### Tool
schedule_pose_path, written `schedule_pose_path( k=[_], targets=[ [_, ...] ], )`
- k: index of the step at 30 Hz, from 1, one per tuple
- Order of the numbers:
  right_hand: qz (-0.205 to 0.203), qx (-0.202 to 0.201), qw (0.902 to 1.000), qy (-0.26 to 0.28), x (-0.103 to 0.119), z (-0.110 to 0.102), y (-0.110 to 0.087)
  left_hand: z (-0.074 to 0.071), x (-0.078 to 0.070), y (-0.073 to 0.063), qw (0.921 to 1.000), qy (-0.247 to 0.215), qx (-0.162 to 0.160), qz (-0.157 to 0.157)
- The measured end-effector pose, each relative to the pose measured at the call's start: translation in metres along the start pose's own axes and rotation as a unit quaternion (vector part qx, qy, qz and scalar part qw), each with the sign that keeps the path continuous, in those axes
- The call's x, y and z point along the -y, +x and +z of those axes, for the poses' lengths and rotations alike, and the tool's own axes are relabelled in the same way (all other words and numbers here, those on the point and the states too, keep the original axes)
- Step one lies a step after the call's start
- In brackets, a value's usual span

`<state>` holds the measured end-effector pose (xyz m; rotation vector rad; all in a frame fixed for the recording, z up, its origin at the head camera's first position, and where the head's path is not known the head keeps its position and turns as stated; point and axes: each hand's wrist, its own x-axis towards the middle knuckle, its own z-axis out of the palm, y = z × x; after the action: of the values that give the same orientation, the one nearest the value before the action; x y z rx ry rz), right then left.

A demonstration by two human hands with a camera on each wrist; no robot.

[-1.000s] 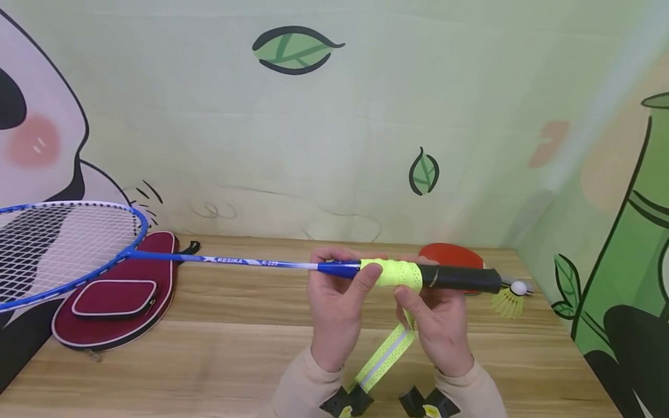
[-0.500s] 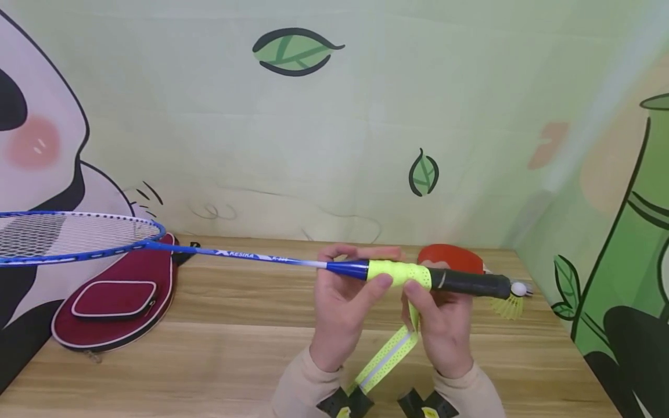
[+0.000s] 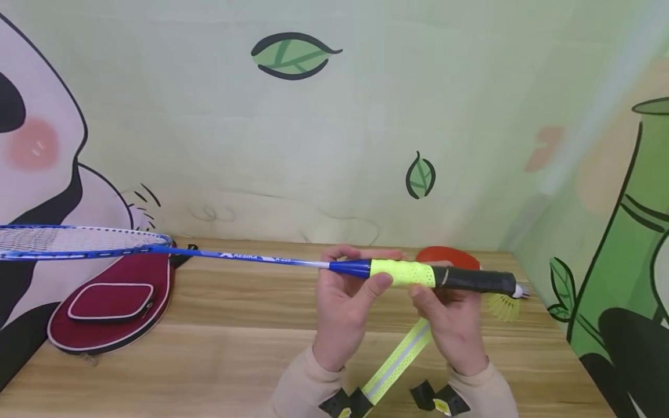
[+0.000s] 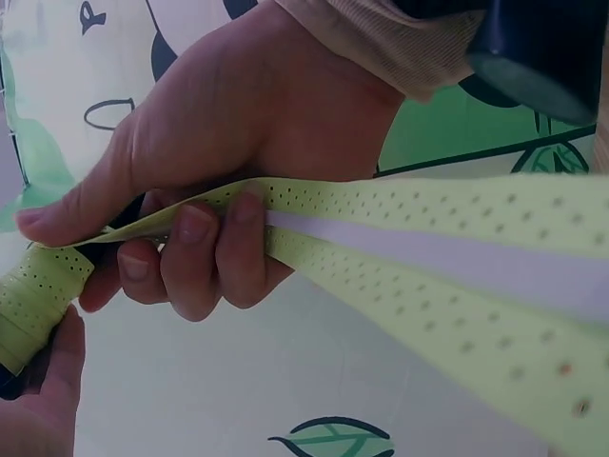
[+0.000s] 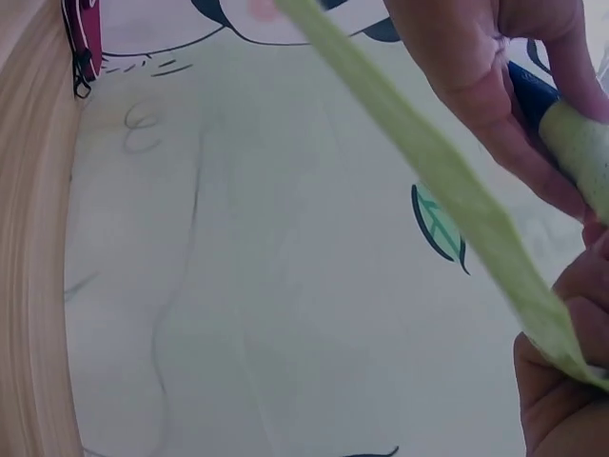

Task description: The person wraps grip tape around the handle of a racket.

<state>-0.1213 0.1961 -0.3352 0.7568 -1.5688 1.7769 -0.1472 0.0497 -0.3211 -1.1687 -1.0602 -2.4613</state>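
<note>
A blue and white badminton racket [image 3: 349,268] is held level above the table, its strung head off to the left. My left hand [image 3: 342,316] grips the handle by the blue cone, thumb against the wrapped part. Yellow perforated grip tape [image 3: 401,360] covers the handle's upper part; the rest of the handle [image 3: 473,281] is black. My right hand [image 3: 455,328] has its thumb by the last turn of tape. In the left wrist view, its curled fingers [image 4: 193,257] hold the loose tape [image 4: 419,233], whose backing shows a pale centre strip.
On the wooden table [image 3: 235,337], a maroon racket case [image 3: 112,302] lies at left, partly under the racket head. A red table-tennis bat [image 3: 448,254] and a yellow shuttlecock [image 3: 504,306] lie behind the handle at right. A printed cloth [image 3: 334,128] hangs at the back.
The racket has rolled, so its head now appears nearly edge-on. Both hands and the handle have shifted slightly right, the right hand a little farther along the handle with the tape.
</note>
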Motion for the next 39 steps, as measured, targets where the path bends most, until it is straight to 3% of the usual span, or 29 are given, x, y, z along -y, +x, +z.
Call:
schedule_pose_path(
  k=[11, 18, 24, 29, 32, 34, 36, 39],
  targets=[
    [-0.034, 0.054, 0.9967, -0.051, 0.005, -0.007, 0.011, 0.004, -0.003, 0.001, 0.9999, -0.004, -0.007, 0.009],
    [0.001, 0.076, 0.9823, -0.171, 0.030, 0.000, 0.018, 0.003, -0.004, 0.001, 0.9992, 0.029, -0.026, -0.009],
    [-0.002, 0.040, 0.9757, -0.216, 0.030, 0.001, 0.018, 0.004, -0.006, 0.001, 0.9990, 0.032, -0.028, -0.009],
    [-0.017, 0.009, 0.9809, -0.194, 0.024, -0.006, 0.015, 0.008, -0.009, 0.001, 0.9983, 0.011, -0.042, -0.038],
    [0.010, 0.028, 0.9902, -0.137, 0.017, -0.013, 0.011, 0.010, -0.011, 0.001, 0.9973, -0.005, -0.047, -0.056],
    [0.021, 0.034, 0.9893, -0.140, 0.013, -0.017, 0.008, 0.010, -0.013, 0.001, 0.9973, -0.016, -0.044, -0.057],
    [0.022, 0.030, 0.9814, -0.188, 0.012, -0.021, 0.008, 0.010, -0.014, 0.001, 0.9975, -0.019, -0.040, -0.054],
    [-0.012, -0.007, 0.9534, -0.302, 0.012, -0.026, 0.008, 0.009, -0.016, 0.001, 0.9978, -0.022, -0.035, -0.051]
  ],
)
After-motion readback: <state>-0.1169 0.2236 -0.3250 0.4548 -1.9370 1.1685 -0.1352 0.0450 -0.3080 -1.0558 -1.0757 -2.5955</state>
